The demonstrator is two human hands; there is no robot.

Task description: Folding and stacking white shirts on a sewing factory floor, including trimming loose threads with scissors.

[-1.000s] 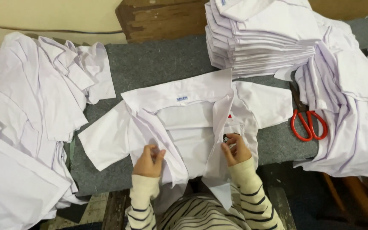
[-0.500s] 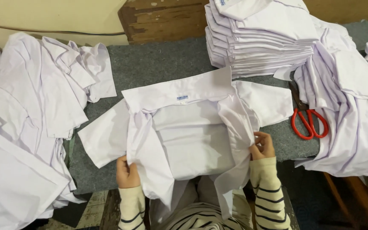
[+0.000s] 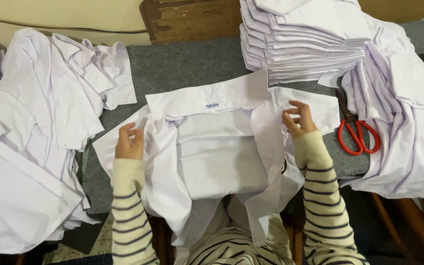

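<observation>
**A:** What lies in front of the person?

**B:** A white short-sleeved cotton shirt (image 3: 222, 147) is spread open, inside up, on a grey felt-covered bench (image 3: 182, 64). Its collar points toward the far edge and its tail hangs over the near edge into the person's lap. That puts the widest part flat on the bench, where both arms can reach it.

**A:** And the hands?

**B:** They are well apart, one on each side of the shirt. The left hand (image 3: 129, 142) is curled on the fabric at the left shoulder, where the front panel meets the sleeve, and seems to pinch it. The right hand (image 3: 298, 119) rests on the right front panel near the collar, fingers loosely bent; I cannot tell whether it grips the cloth or only presses it. Held at both shoulders, the front panels stay turned outward and the inner back stays smooth.

**A:** What else is around?

**B:** At the far right corner stands a tall, neat stack of folded white shirts (image 3: 305, 44), square and out of the way. A loose heap of unfolded white shirts (image 3: 40, 137) covers the left edge, near the left arm. More white cloth drapes over the right edge (image 3: 408, 122). Red-handled scissors (image 3: 357, 135) lie between that drape and the spread shirt, just beside the right hand.
</observation>
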